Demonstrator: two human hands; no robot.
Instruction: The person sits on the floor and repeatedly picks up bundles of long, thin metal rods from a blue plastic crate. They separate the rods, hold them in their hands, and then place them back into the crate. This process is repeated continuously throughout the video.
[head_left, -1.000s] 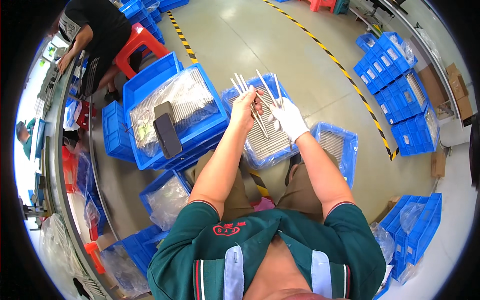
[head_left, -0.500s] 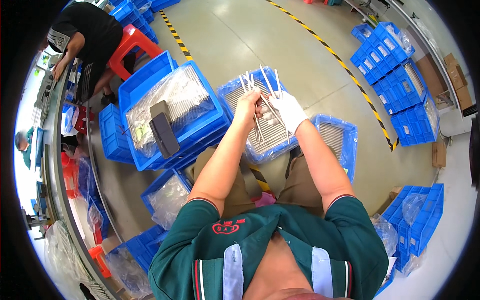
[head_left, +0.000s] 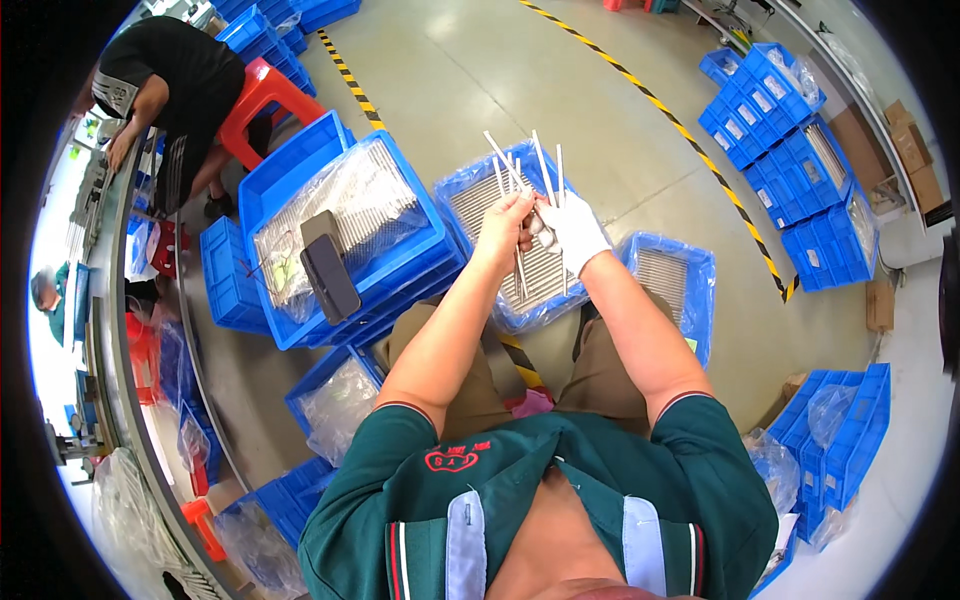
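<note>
While the bare left hand (head_left: 508,225) has its grip closed around slim metal rods (head_left: 503,159) in the head view, the white-gloved right hand (head_left: 572,232) grips more rods (head_left: 542,162) just beside it, both hands above a plastic-lined blue crate (head_left: 515,322) holding rows of similar rods (head_left: 468,208).

A red stool (head_left: 262,88) is occupied at ten o'clock (by a black-clad person (head_left: 190,75)); blue crates (head_left: 788,192) are stacked at two.

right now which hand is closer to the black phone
Left. The left hand, holding metal rods, is right of the black phone and slightly higher in the picture; the gloved right hand, also holding rods, is farther right, beyond the left hand.
</note>
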